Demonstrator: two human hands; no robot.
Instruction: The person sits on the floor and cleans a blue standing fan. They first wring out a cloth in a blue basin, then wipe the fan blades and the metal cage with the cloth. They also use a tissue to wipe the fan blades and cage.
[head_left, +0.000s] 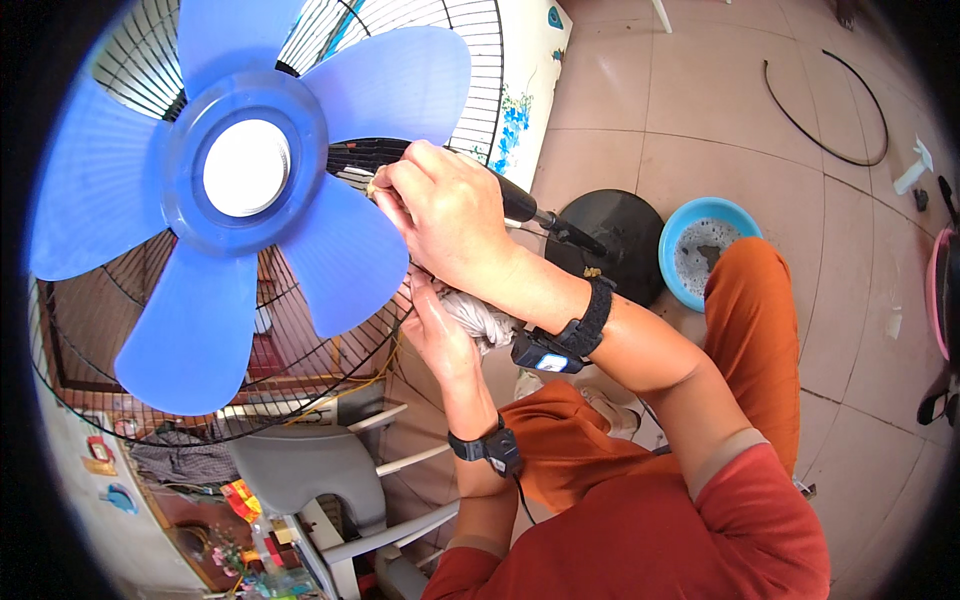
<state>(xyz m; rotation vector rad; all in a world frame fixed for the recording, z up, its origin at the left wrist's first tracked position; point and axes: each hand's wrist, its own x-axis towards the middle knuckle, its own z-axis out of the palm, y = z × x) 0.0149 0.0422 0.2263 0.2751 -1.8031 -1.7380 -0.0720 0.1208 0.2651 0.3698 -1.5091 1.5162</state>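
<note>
A fan with translucent blue blades (345, 247) and a white hub cap (247, 168) fills the upper left; no front cover is over the blades. Behind them spreads the black wire rear guard (300, 382). My right hand (454, 210) is between two blades, its fingers closed on a small yellowish piece (371, 187), perhaps sponge; most of it is hidden. My left hand (442, 330) grips the guard's rim, its fingers partly hidden behind the wires. Against that hand is a bunched greyish-white cloth (480, 319); what supports it is unclear.
The fan's pole (559, 223) runs to a round black base (604, 255) bearing a yellowish scrap (592, 272). Beside it stands a blue basin (679, 274) of sudsy water. A black hoop (885, 135) lies on the tiles. A grey plastic chair (307, 469) stands lower left.
</note>
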